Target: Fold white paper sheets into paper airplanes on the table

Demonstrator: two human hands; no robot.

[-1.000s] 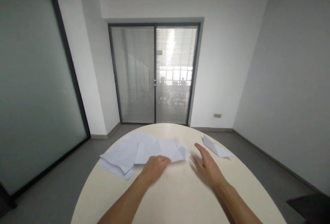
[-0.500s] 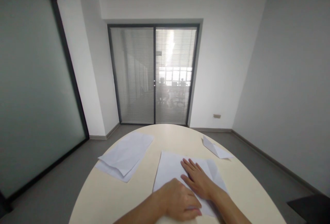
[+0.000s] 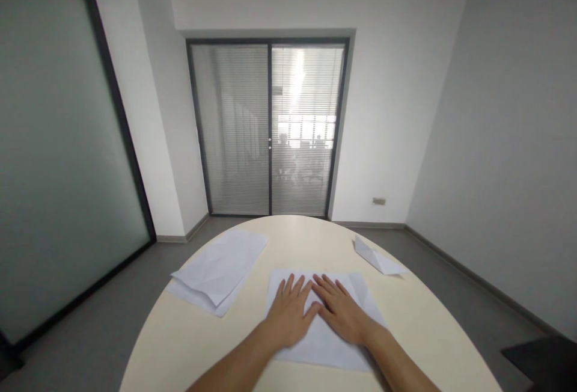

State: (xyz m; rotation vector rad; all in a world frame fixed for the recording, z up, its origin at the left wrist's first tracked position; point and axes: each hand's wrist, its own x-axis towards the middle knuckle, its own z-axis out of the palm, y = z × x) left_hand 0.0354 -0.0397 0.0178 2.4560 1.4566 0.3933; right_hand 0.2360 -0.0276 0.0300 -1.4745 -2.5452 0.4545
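Note:
A creased white paper sheet lies on the pale round table in front of me. My left hand rests flat on its left half, fingers spread and pointing away from me. Flat on the right half is my right hand, its fingers stretched out toward the upper left. The two thumbs meet or nearly meet near the sheet's middle. Neither hand grips anything.
Overlapping white sheets lie at the table's left side. A folded white paper sits near the right edge. Beyond the table is a glass door with blinds. A dark object shows at the lower right.
My left hand has moved up and left from the sheet's lower part, and its curled fingers have spread out flat. The sheet has turned slightly and now lies squarer to me. My right hand stays nearly in place.

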